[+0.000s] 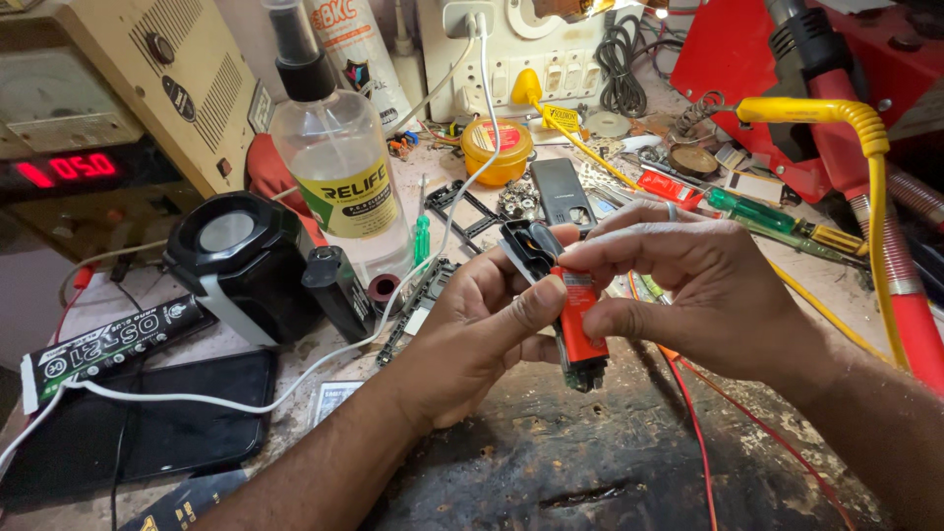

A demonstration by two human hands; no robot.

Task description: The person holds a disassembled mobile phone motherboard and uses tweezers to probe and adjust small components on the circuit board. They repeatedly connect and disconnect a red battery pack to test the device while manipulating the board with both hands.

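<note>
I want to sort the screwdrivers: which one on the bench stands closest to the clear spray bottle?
The small green screwdriver, right beside the clear spray bottle. The larger green-handled one lies far off, past the right hand.

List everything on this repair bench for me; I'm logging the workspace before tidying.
small device: 1, orange and black, held in both hands at centre
spray bottle: 1, clear with yellow label, left of centre
round tin: 1, yellow-orange, behind the hands
phone: 1, black, flat at lower left
white cable: 1, from the wall socket across the phone
screwdriver: 1, green handle, right
magnifier lamp: 1, black, left
meter box: 1, beige with red digits, upper left
left hand: 1, fingers under the device
right hand: 1, pinching the device's top
</note>
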